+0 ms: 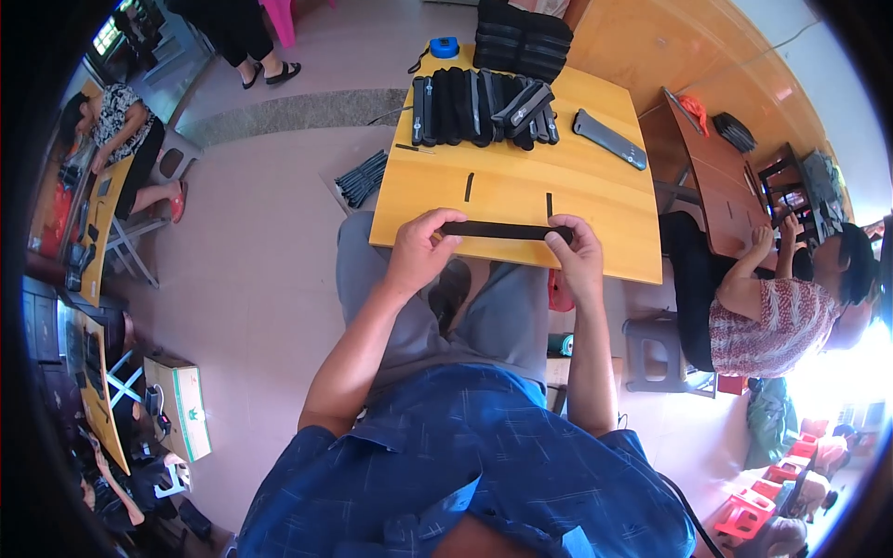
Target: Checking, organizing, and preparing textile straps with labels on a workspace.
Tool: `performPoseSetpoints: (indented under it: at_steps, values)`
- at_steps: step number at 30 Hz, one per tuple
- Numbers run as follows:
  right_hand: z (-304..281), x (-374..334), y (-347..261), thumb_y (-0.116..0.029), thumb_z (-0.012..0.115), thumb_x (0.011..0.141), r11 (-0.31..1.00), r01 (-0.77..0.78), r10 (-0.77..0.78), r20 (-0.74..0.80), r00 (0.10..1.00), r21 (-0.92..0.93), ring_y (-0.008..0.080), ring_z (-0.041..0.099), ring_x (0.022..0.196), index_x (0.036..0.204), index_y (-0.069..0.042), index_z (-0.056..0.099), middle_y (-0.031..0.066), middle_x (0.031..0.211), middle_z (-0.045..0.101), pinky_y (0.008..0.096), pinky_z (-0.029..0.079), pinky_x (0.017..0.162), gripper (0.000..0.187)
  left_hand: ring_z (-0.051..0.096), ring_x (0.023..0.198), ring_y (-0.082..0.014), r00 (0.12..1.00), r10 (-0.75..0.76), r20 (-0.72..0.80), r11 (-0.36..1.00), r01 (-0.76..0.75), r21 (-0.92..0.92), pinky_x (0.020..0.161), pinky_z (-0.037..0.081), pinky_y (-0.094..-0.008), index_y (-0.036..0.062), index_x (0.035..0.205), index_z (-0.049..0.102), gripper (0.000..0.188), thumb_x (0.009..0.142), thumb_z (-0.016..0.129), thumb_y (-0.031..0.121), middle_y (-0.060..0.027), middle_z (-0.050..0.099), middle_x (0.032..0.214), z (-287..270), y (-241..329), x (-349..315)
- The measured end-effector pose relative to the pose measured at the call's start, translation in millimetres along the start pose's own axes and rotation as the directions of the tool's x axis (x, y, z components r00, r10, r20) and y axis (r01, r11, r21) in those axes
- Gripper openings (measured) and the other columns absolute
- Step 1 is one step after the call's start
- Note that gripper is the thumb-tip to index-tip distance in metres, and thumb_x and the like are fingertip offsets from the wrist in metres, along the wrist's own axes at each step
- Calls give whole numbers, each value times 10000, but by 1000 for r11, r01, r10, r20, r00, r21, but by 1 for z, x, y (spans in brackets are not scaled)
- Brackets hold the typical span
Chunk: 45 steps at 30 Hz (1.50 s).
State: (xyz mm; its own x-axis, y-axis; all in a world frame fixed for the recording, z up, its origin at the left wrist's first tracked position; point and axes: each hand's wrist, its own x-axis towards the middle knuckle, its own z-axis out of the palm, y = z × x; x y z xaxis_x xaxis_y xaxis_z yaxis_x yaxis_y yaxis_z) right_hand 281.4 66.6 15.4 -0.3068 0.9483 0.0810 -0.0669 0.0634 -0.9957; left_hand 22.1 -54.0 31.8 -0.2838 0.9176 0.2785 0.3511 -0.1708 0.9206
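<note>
A flat black strip (502, 230) is stretched level between my two hands, just above the front edge of the yellow wooden table (423, 200). Its left end is pinched by the thumb and fingers of my left hand (417, 249). My right hand (581, 259) grips the opposite end in the same way. Beyond the strip, two short dark strips or marks, one a narrow black strip (469, 187), lie on the tabletop. Farther back is a row of black and grey padded pieces (456, 107), packed side by side.
Right of the row lies a long grey piece (609, 139). A black folded stack (523, 42) and a blue object (445, 46) stand at the back. Thin dark rods (361, 179) are bundled left of the table. A seated person (777, 312) works at a brown table on the right.
</note>
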Motion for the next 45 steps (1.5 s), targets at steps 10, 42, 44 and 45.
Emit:
performPoseSetpoints:
  at_steps: [10, 42, 44, 45]
  values:
    - [-2, 1, 8, 79, 740, 807, 776, 307, -220, 220, 950, -551, 252, 653, 944, 1069, -19, 677, 107, 998, 637, 318, 523, 863, 287, 709, 923, -297, 990, 122, 69, 935, -138, 327, 846, 558, -395, 34, 1149, 693, 327, 828, 754, 45, -134, 735, 1060, 13, -21, -5]
    - [67, 8, 8, -134, 775, 807, 568, 481, -355, 329, 875, -668, 315, 670, 919, 937, -59, 758, 107, 899, 723, 438, 481, 890, 152, 679, 1021, -336, 994, 113, -2, 689, -77, 720, 863, 558, -457, 108, 1185, 735, 287, 903, 705, 152, -127, 692, 1039, -55, -74, 112]
    - [67, 7, 7, -132, 774, 805, 571, 479, -357, 323, 876, -667, 314, 671, 918, 937, -59, 758, 107, 898, 723, 438, 481, 889, 152, 681, 1014, -336, 996, 86, 22, 642, -72, 763, 860, 562, -458, 117, 1191, 739, 282, 916, 690, 157, -127, 690, 1031, -56, -77, 118]
    - [66, 7, 7, -130, 773, 804, 570, 476, -354, 323, 878, -669, 313, 671, 917, 937, -59, 758, 107, 897, 723, 438, 481, 889, 152, 684, 1002, -340, 995, 88, 47, 627, -92, 774, 851, 567, -463, 113, 1158, 743, 250, 924, 671, 160, -131, 686, 1019, -54, -78, 119]
